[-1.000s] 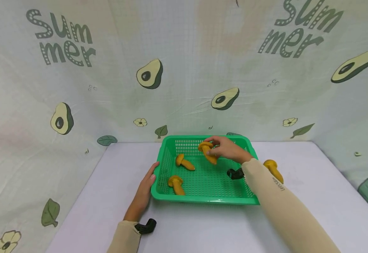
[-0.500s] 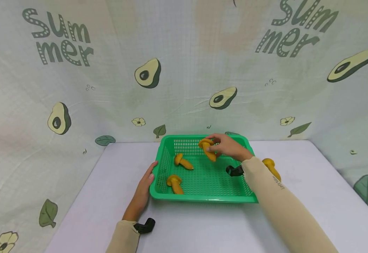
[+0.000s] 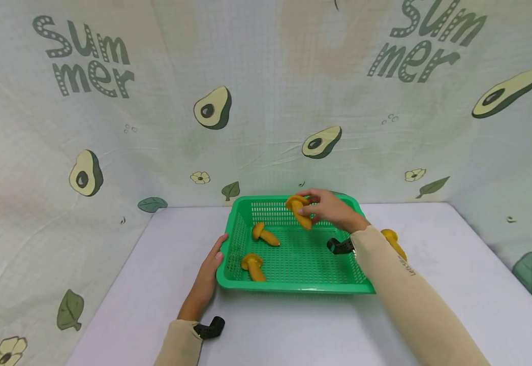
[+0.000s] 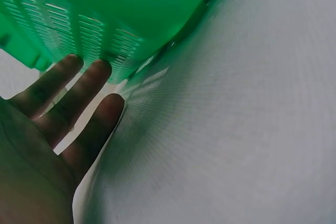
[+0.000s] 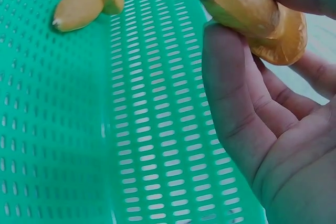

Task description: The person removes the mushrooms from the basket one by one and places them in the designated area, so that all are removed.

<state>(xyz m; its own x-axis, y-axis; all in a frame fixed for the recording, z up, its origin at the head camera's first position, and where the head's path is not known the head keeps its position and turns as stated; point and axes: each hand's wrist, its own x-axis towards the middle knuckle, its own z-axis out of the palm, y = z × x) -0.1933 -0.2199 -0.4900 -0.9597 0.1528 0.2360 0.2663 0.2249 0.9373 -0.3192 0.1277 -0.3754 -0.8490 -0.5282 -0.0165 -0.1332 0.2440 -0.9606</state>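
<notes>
Over the back part of a green plastic basket [image 3: 293, 287], my right hand [image 3: 332, 208] pinches a yellow-brown mushroom [image 3: 300, 212] by its stem. Its cap points to the back left, and the stem's end faces the camera in the right wrist view. Two similar mushrooms lie inside on the basket's left side: one farther back [image 3: 266, 234], the other near the front left corner [image 3: 253, 267]. My left hand [image 3: 208, 269] rests along the basket's left side. In the left wrist view its straight fingers [image 4: 100, 114] reach up to the slotted outer wall.
One more mushroom [image 3: 394, 243] lies on the white table [image 3: 275, 325] to the right of the basket, partly hidden behind my right sleeve [image 3: 403, 284]. A printed cloth [image 3: 266, 101] hangs behind the table and along both sides.
My right hand has risen slightly with the mushroom, towards the basket's back rim. The left hand stays at the basket's side, and the head view has shifted a little.
</notes>
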